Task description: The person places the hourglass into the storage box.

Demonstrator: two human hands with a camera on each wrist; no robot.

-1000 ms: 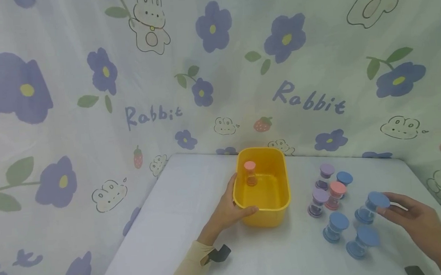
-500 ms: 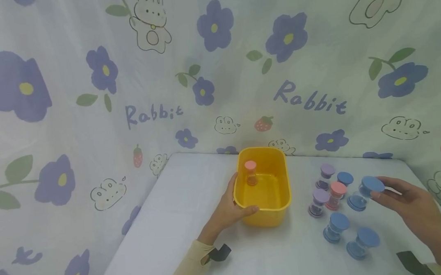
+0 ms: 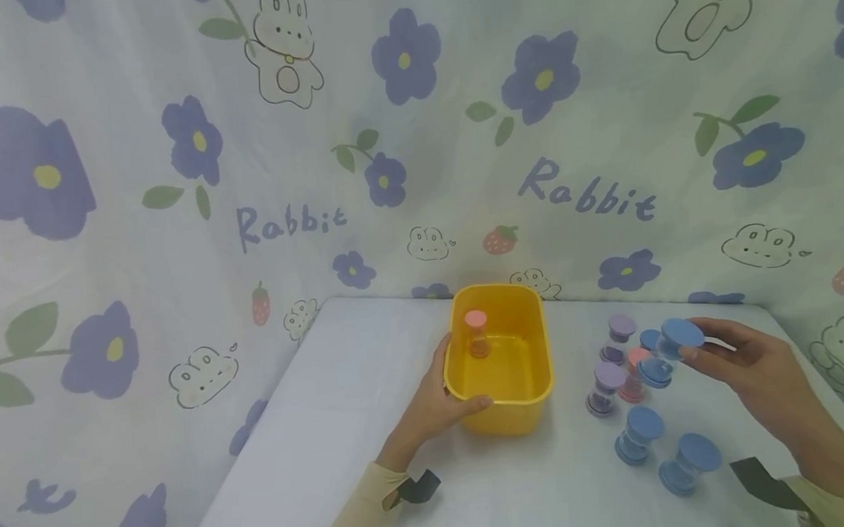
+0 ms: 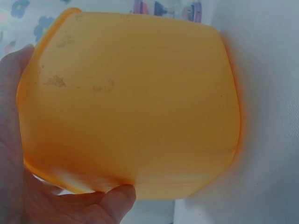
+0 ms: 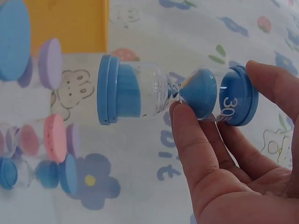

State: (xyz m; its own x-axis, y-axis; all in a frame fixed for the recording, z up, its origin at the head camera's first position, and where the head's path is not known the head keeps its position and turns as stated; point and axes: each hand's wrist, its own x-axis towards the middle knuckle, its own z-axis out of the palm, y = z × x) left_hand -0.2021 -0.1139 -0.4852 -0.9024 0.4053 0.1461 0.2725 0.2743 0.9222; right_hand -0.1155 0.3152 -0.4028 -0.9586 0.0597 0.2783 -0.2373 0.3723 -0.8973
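My left hand (image 3: 437, 400) grips the near left side of a yellow bin (image 3: 505, 419), thumb along the front rim and fingers at the outer wall. The bin's side wall (image 4: 135, 102) fills most of the left wrist view. Inside stands a pink hourglass (image 3: 476, 321). My right hand (image 3: 759, 365) pinches a blue hourglass (image 3: 682, 337), raised and tilted over the group on the right. In the right wrist view, fingers meet the glass waist and end cap of this blue hourglass (image 5: 201, 95), which shows blue sand and a printed "30".
Purple hourglasses (image 3: 609, 376), a pink hourglass (image 3: 632, 388) and another blue hourglass (image 3: 649, 338) stand grouped right of the bin. Nearer me are two more blue hourglasses (image 3: 644, 423). A rabbit-and-flower curtain (image 3: 459, 136) hangs behind the white table (image 3: 342, 377).
My right hand has lifted the blue hourglass and carried it left and away from me, over the standing group. The left hand and bin have stayed in place.
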